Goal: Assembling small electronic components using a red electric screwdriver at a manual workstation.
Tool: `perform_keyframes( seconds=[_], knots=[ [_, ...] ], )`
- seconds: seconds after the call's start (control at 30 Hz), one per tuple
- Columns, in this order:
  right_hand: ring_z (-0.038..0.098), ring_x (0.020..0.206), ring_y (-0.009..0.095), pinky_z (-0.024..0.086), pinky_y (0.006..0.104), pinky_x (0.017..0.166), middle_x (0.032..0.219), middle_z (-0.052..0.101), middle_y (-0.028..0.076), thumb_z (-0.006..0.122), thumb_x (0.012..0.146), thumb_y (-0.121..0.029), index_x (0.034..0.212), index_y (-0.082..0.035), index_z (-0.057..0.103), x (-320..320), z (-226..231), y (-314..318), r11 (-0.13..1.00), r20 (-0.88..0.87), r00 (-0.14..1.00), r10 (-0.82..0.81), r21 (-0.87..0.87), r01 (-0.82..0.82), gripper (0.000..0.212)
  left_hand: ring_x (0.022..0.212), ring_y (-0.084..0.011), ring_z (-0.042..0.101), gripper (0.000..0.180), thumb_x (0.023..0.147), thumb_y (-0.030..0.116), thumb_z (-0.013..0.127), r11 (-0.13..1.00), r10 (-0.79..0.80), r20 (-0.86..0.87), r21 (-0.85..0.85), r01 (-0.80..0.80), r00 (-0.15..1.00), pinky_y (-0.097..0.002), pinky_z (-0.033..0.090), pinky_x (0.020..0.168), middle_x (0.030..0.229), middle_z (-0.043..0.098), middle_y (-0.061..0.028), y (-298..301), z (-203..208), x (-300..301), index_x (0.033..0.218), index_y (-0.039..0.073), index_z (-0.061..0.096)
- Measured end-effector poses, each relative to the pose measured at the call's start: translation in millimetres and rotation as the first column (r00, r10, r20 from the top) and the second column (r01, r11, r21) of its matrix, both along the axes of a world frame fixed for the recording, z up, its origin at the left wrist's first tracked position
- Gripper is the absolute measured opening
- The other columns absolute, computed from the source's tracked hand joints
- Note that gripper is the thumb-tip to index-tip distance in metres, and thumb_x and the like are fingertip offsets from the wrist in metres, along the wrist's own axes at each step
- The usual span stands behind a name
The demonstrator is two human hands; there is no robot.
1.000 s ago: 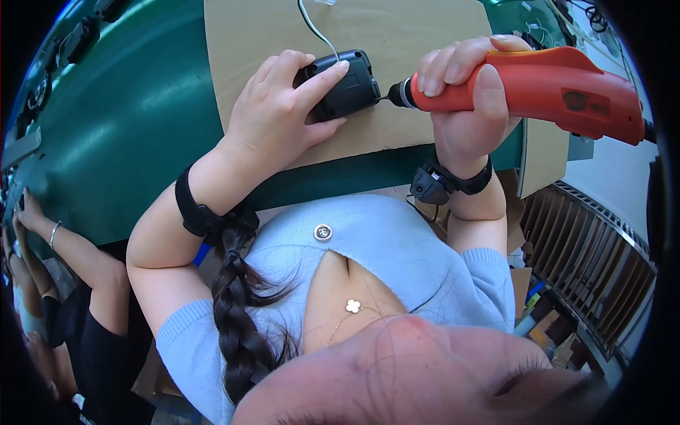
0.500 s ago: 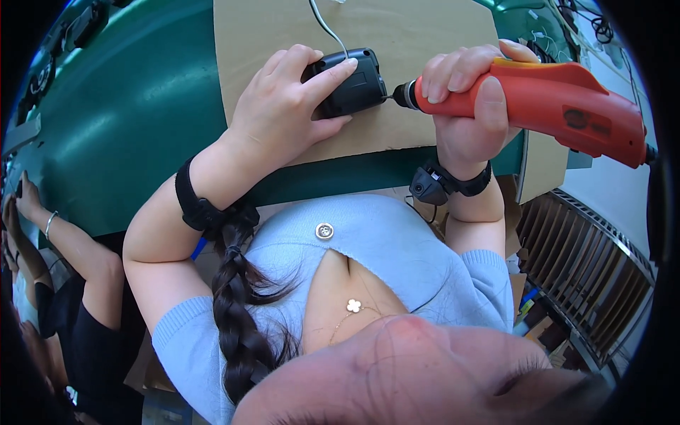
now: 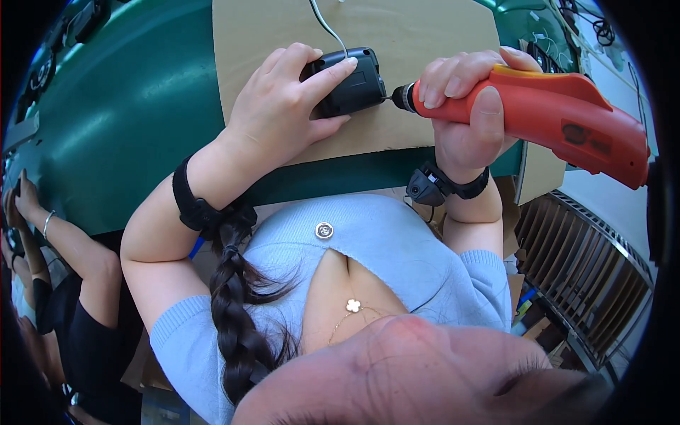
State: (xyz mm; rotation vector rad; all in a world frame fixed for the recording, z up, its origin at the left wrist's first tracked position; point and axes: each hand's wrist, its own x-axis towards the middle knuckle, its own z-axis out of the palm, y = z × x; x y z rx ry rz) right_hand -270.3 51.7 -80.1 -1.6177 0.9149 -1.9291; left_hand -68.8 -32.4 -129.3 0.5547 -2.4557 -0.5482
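Observation:
My left hand (image 3: pixel 280 99) is closed round a small black plastic case (image 3: pixel 358 85), pressing it down on a cardboard sheet (image 3: pixel 397 35). A pale cable (image 3: pixel 324 25) runs up from the case's far side. In my right hand (image 3: pixel 471 106) is a red electric screwdriver (image 3: pixel 559 117), lying nearly level, fingers wrapped about its front end. Its thin bit touches or almost touches the right end of the case; the exact contact is too small to make out. The underside of the case is hidden.
Under the cardboard is a green tabletop (image 3: pixel 142 92). Loose cables (image 3: pixel 542 39) lie at the far right. A slatted metal rack (image 3: pixel 577 273) stands at the lower right. Another person's arm (image 3: pixel 71 241) rests along the table edge at the left.
The rear end of the screwdriver has dipped slightly toward me, while its bit stays by the right end of the case. My left hand and the case have hardly moved.

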Motion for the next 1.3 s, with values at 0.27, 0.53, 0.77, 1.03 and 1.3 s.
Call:
perform_keyframes(
  seconds=[0.27, 0.53, 0.77, 1.03, 1.3],
  knots=[
    [0.059, 0.059, 0.017, 0.054, 0.0316, 0.056, 0.078, 0.062, 0.011, 0.059, 0.092, -0.004, 0.125, -0.003, 0.043, 2, -5, -6, 0.995, -0.023, 0.996, 0.084, -0.046, -0.085, 0.036, 0.099, -0.03, 0.059, 0.061, 0.066, 0.021, 0.087, 1.0, -0.001, -0.021, -0.007, 0.001, 1.0, -0.0385, 0.053, 0.088, 0.109, 0.057, -0.0119, 0, -1, 0, 0.124, 0.016, 0.067],
    [0.059, 0.059, 0.016, 0.055, 0.0299, 0.058, 0.076, 0.061, 0.01, 0.058, 0.089, 0.005, 0.12, 0.0, 0.044, 5, -6, -11, 0.99, -0.027, 0.991, 0.132, 0.048, -0.131, 0.034, 0.096, -0.0305, 0.057, 0.062, 0.065, 0.019, 0.087, 1.0, 0.002, -0.049, -0.006, -0.002, 0.999, -0.0387, 0.053, 0.087, 0.106, 0.055, -0.0124, 1, -6, 0, 0.123, 0.015, 0.066],
    [0.055, 0.059, 0.017, 0.049, 0.0334, 0.054, 0.081, 0.06, 0.008, 0.057, 0.098, -0.017, 0.129, -0.01, 0.048, 8, 3, -4, 0.994, -0.051, 0.994, 0.096, 0.057, -0.093, 0.033, 0.097, -0.031, 0.056, 0.063, 0.065, 0.019, 0.086, 1.0, -0.011, -0.06, 0.017, 0.012, 0.998, -0.0391, 0.052, 0.087, 0.105, 0.054, -0.0129, 0, -7, -1, 0.124, 0.015, 0.065],
    [0.055, 0.058, 0.016, 0.049, 0.0323, 0.055, 0.082, 0.059, 0.006, 0.058, 0.099, -0.032, 0.136, -0.012, 0.045, 21, 7, -5, 0.99, 0.073, 0.991, 0.114, 0.075, -0.12, 0.044, 0.1, -0.0308, 0.056, 0.063, 0.066, 0.02, 0.085, 1.0, -0.013, -0.054, 0.016, 0.014, 0.998, -0.0397, 0.052, 0.089, 0.106, 0.054, -0.0127, -2, -7, -5, 0.126, 0.015, 0.064],
    [0.057, 0.059, 0.017, 0.05, 0.0328, 0.056, 0.082, 0.06, 0.007, 0.06, 0.099, -0.034, 0.137, -0.012, 0.043, 31, -3, -11, 0.989, 0.026, 0.989, 0.146, 0.03, -0.147, 0.047, 0.1, -0.0304, 0.056, 0.06, 0.068, 0.02, 0.084, 1.0, -0.013, -0.064, 0.023, 0.015, 0.998, -0.0398, 0.052, 0.089, 0.106, 0.054, -0.0126, 0, -5, -5, 0.125, 0.014, 0.065]
  ],
)
